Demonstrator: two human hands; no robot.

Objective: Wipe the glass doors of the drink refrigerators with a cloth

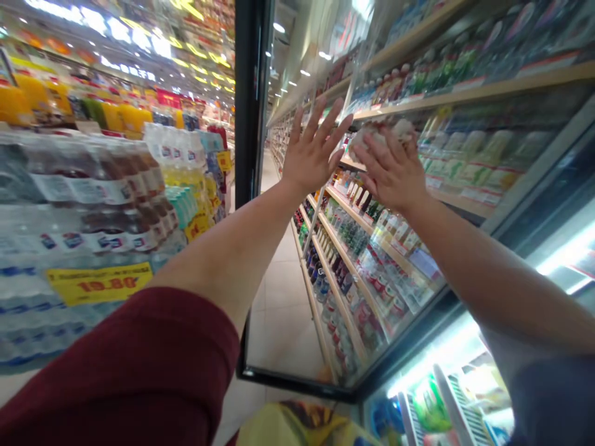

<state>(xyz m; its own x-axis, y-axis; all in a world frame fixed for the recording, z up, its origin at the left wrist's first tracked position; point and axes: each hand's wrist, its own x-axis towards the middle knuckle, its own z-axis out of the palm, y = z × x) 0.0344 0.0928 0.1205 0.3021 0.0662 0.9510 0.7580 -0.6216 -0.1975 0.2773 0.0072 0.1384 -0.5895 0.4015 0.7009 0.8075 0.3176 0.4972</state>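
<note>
A glass door (288,322) with a black frame stands open in front of me. My left hand (311,152) is raised at the glass, fingers spread, with nothing in it. Just to its right, my right hand (393,167) lies over a crumpled whitish cloth (404,131) with reddish patches, pressing it toward the glass. The fingers of this hand are slightly apart and blurred. Part of the cloth is hidden behind them. Whether the left palm touches the glass, I cannot tell.
Shelves of bottles (353,217) show in the glass. At lower right is a lit cooler (446,365) with packaged goods. Stacked bottle packs (93,204) with a yellow price sign (100,283) stand to the left. Something yellowish (279,427) is at the bottom edge.
</note>
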